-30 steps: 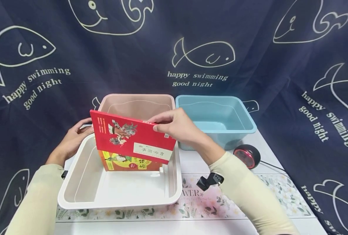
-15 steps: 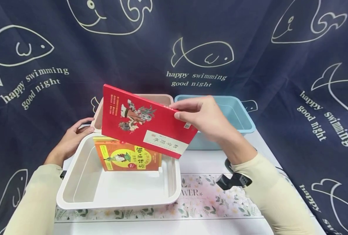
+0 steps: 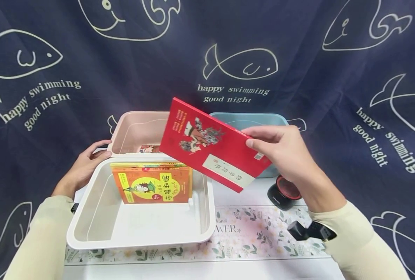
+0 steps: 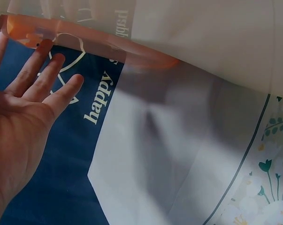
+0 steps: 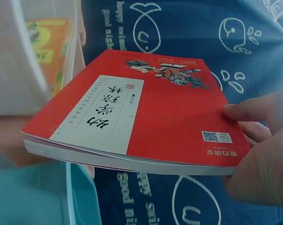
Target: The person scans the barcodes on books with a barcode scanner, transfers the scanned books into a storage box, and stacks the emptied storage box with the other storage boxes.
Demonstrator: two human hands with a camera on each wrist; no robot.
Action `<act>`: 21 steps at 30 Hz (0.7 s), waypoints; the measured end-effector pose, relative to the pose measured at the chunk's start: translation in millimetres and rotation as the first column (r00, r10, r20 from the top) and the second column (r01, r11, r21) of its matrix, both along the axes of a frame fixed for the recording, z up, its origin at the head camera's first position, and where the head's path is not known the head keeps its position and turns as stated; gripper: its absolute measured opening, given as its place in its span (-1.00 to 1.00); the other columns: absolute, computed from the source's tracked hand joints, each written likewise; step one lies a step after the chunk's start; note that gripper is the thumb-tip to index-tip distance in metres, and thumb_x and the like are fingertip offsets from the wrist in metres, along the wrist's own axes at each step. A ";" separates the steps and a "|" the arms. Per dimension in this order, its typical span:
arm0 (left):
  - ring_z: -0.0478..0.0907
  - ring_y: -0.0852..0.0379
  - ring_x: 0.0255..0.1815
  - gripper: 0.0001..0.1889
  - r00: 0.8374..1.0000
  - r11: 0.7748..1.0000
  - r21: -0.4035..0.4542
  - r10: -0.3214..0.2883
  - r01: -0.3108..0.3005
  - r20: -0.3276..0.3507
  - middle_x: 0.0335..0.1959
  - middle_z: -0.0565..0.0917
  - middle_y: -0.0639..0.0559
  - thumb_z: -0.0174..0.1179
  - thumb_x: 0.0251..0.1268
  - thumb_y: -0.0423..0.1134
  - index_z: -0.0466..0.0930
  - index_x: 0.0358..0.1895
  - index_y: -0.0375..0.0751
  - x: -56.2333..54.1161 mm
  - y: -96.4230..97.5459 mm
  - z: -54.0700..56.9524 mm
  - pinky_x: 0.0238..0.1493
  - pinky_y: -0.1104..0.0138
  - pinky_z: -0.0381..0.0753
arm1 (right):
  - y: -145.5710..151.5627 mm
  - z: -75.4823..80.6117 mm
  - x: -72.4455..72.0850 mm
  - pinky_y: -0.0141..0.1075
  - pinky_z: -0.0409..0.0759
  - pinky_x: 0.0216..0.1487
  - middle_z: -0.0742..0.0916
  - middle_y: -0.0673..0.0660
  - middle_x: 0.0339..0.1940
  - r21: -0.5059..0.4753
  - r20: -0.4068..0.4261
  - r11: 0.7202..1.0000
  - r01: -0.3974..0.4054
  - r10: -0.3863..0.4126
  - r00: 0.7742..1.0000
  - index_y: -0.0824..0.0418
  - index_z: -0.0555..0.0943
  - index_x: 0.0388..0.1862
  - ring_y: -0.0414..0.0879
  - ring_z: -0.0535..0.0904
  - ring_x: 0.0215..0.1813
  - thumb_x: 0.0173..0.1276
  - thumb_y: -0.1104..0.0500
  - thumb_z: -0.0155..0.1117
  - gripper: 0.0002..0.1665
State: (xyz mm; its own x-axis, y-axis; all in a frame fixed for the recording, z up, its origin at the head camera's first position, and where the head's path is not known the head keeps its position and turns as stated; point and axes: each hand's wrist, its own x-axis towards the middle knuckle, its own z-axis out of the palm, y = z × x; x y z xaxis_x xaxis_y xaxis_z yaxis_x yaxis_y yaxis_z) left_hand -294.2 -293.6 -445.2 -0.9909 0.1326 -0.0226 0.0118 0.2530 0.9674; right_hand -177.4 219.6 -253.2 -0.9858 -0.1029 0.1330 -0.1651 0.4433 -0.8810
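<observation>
My right hand (image 3: 286, 153) pinches a red book (image 3: 211, 146) by one edge, thumb on the cover and fingers behind. The book hangs tilted in the air between the pink and blue bins, well above the table; its cover and page edges show in the right wrist view. My left hand (image 3: 84, 171) rests with spread, fairly straight fingers at the left side of the bins, fingertips by the pink bin (image 3: 130, 116). In front, a white bin (image 3: 72, 233) holds several upright books, with an orange and yellow book (image 3: 151, 188) foremost.
A blue bin (image 3: 249, 115) stands at the back right, partly behind the red book. Something with a printed cover (image 3: 149, 149) lies in the pink bin. A round black device (image 3: 284, 193) sits right of the white bin, near my right wrist. A dark fish-print cloth (image 3: 137, 77) hangs behind.
My right hand has lifted the red book out of the white bin and carried it right, uncovering the orange and yellow book. The left hand stays in place.
</observation>
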 end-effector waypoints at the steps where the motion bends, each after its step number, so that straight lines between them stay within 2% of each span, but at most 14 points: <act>1: 0.61 0.45 -0.07 -0.40 1.000 1.000 0.005 -0.001 0.001 -0.001 0.04 0.59 0.33 0.18 0.38 -0.10 0.21 0.44 0.13 -0.4 -0.2 -0.3 -0.19 0.41 0.67 | 4.9 -1.7 2.6 -0.10 0.72 -0.32 0.79 0.07 -0.23 0.011 0.001 1.000 0.019 -0.019 1.000 -0.04 0.71 0.01 0.04 0.74 -0.29 0.27 0.07 0.39 -0.70; 6: 0.61 0.44 -0.07 -0.40 1.000 1.000 0.011 -0.005 0.005 -0.006 0.01 0.58 0.37 0.18 0.38 -0.11 0.21 0.44 0.12 -2.2 -1.9 -2.3 -0.20 0.41 0.67 | 28.8 -13.7 13.2 -0.08 0.72 -0.35 0.78 0.12 -0.22 0.030 0.022 0.997 0.069 -0.070 0.997 0.05 0.68 0.06 0.06 0.75 -0.31 0.28 0.07 0.39 -0.64; 12: 0.61 0.43 -0.08 -0.39 1.000 1.000 0.004 0.001 -0.001 0.001 0.01 0.58 0.39 0.18 0.38 -0.10 0.20 0.44 0.13 -3.7 -3.9 -3.9 -0.21 0.41 0.67 | 57.2 -34.0 29.0 -0.12 0.72 -0.34 0.78 0.01 -0.21 0.066 0.061 0.988 0.142 -0.146 0.987 0.09 0.65 0.11 0.01 0.75 -0.29 0.30 0.05 0.37 -0.59; 17: 0.61 0.43 -0.08 -0.39 1.000 1.000 -0.008 0.000 0.000 0.011 0.03 0.56 0.37 0.17 0.38 -0.07 0.19 0.45 0.16 -4.2 -2.5 -4.3 -0.20 0.40 0.67 | 84.4 -53.4 48.8 -0.10 0.71 -0.38 0.78 -0.04 -0.21 -0.027 0.061 0.987 0.157 -0.155 0.986 0.27 0.61 0.14 0.01 0.74 -0.31 0.31 0.18 0.35 -0.57; 21: 0.61 0.43 -0.08 -0.39 1.000 1.000 -0.010 0.001 -0.001 0.008 0.03 0.56 0.36 0.17 0.38 -0.07 0.19 0.45 0.14 -3.2 -2.3 -2.6 -0.20 0.39 0.67 | 104.7 -68.1 64.6 -0.10 0.70 -0.42 0.78 -0.06 -0.25 -0.079 0.102 0.976 0.201 -0.193 0.976 0.27 0.62 0.13 0.00 0.74 -0.35 0.30 0.22 0.35 -0.59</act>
